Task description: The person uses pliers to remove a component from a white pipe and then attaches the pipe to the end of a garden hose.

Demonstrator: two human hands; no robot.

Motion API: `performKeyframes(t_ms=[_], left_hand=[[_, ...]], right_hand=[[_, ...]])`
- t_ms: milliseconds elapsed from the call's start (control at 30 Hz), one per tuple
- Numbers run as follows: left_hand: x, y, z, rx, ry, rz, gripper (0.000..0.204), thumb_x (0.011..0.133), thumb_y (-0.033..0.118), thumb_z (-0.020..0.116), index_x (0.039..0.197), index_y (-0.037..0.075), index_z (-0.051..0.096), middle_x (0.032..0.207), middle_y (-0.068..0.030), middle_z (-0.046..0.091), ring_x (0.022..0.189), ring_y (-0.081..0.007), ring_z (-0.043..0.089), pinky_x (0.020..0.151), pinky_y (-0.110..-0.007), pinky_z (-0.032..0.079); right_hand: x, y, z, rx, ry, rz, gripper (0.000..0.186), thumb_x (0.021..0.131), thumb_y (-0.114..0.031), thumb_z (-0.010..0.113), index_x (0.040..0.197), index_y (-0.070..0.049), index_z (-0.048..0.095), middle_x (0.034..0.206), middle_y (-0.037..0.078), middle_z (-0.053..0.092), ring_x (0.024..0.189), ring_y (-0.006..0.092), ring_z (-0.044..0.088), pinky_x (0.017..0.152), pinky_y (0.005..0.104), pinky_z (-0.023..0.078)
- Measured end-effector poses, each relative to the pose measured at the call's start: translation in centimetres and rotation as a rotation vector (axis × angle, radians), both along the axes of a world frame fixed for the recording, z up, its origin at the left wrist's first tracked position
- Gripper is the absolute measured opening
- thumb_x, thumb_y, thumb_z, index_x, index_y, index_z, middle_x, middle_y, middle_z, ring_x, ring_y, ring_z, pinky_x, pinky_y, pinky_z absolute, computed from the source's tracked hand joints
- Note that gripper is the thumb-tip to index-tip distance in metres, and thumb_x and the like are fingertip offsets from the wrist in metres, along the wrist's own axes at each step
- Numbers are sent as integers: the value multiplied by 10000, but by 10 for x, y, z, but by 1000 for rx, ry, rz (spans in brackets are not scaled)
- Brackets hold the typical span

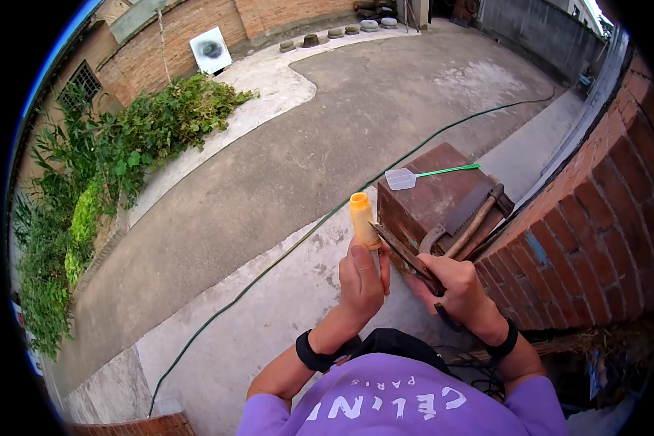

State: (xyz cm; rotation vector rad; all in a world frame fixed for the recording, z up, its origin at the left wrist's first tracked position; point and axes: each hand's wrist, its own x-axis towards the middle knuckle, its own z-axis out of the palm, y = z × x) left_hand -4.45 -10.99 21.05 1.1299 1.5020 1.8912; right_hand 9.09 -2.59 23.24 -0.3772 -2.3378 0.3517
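While left hand [362,282] grips below, yellow tube [360,218] protrudes, right hand [455,285] near.

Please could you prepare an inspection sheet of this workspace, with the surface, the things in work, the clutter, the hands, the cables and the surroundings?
Surface: rust-brown box beside the hands, on pale concrete.
Things in work: pale yellow tube, orange-rimmed, upright; dark metal hand tool, exact type unclear, its tip at the tube's side.
Clutter: fly swatter and wooden-handled saw on the box.
Hands: left hand grips the tube; right hand grips the tool.
Cables: thin dark cords near the waist, ends unclear; green hose across the ground.
Surroundings: brick wall right, leafy plants left.
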Motion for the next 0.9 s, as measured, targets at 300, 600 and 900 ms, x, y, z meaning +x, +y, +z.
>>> performKeyframes(t_ms=[300, 600, 900], left_hand=[[4, 6, -2, 71, 16, 110, 579, 942, 470, 165, 866, 0, 495, 486, 10, 430, 370, -63, 388, 353, -204, 319], [-38, -15, -10, -127, 465, 22, 377, 961, 323, 268, 930, 0, 461, 509, -96, 464, 408, -251, 496, 396, -330, 364], [-32, -10, -1, -82, -89, -195, 462, 965, 386, 196, 892, 12, 458, 484, -44, 432, 345, -138, 402, 347, -244, 320]], right_hand=[[6, -22, 3, -2060, 154, 863, 318, 930, -272, 429, 927, 26, 540, 543, 16, 466, 395, 37, 350, 372, 178, 273], [17, 15, 23, -168, -188, 153, 227, 764, -197, 672, 822, -3, 570, 584, 122, 546, 474, 246, 551, 435, 309, 425], [14, 7, 18, -1248, -227, 456, 455, 745, -273, 713, 1088, -15, 561, 624, -3, 515, 514, 101, 482, 488, 211, 390]])
